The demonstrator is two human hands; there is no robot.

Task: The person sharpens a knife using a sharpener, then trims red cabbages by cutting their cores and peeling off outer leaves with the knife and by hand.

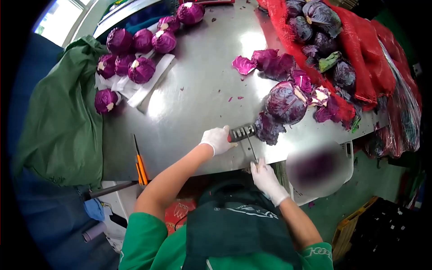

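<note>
My left hand [217,140], in a white glove, grips a knife sharpener [243,132] with several slots and holds it on the metal table. In my gloved right hand [266,177] is a knife; its handle is hidden by my fingers. The knife's thin blade [252,148] points up and away from me, its far end at the sharpener's slots. Just beyond the sharpener lies a loose dark cabbage leaf [269,128], touching or nearly touching it. A large red cabbage [285,102] sits behind that leaf.
Trimmed red cabbages [142,70] sit at the back left, several on white cloths. An orange-handled knife [141,166] lies at the table's [193,99] front edge. Red mesh sacks [366,67] with cabbages fill the right. A white basket [346,166], partly blurred, stands below the right edge.
</note>
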